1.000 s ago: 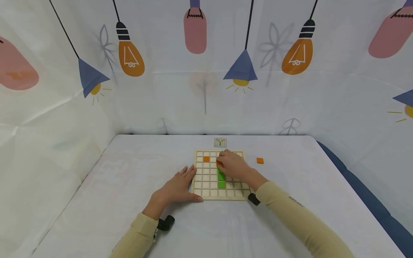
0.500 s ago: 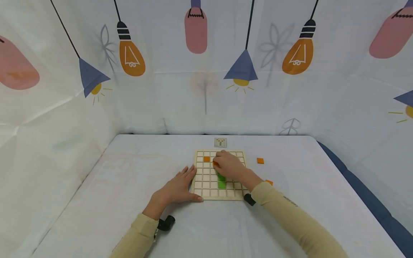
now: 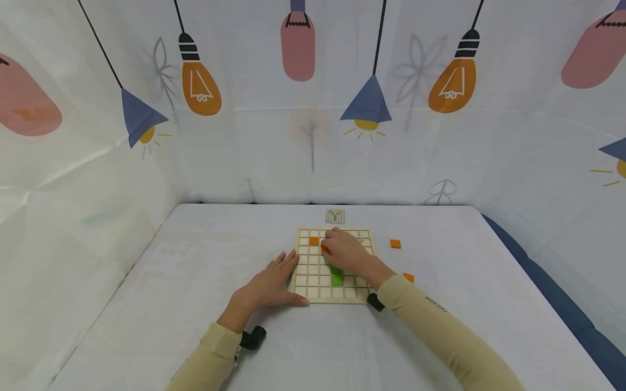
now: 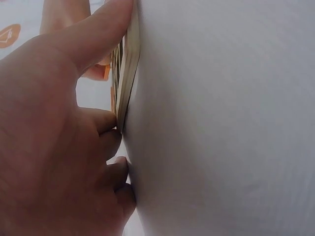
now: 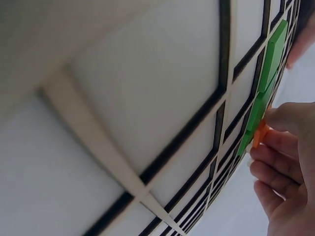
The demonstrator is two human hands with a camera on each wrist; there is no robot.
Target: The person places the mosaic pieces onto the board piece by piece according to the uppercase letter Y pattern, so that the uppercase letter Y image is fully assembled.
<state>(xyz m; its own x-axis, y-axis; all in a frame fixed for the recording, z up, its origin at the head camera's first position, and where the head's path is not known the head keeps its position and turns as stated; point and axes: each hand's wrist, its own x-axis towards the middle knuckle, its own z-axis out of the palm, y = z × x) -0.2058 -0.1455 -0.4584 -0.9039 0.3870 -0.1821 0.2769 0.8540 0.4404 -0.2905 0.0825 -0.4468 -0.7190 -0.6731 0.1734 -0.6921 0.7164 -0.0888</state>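
Note:
A wooden grid board (image 3: 303, 285) lies on the white table. My right hand (image 3: 344, 251) is over the board's upper middle and pinches an orange tile (image 3: 324, 248) at a cell; the right wrist view shows the orange tile (image 5: 259, 135) at my fingertips (image 5: 280, 120) beside green tiles (image 5: 268, 69). Green tiles (image 3: 336, 275) fill a column below my hand. Another orange tile (image 3: 313, 240) sits in an upper left cell. My left hand (image 3: 269, 282) lies flat against the board's left edge (image 4: 129, 64), thumb along the near corner.
Two loose orange tiles (image 3: 395, 244) (image 3: 408, 277) lie on the table right of the board. A small pattern card (image 3: 335, 215) rests behind the board. Printed curtain walls (image 3: 313, 108) enclose the table on three sides.
My right hand has moved left over the board with the orange tile, uncovering a loose orange tile on the table at its right. The left hand has stayed put.

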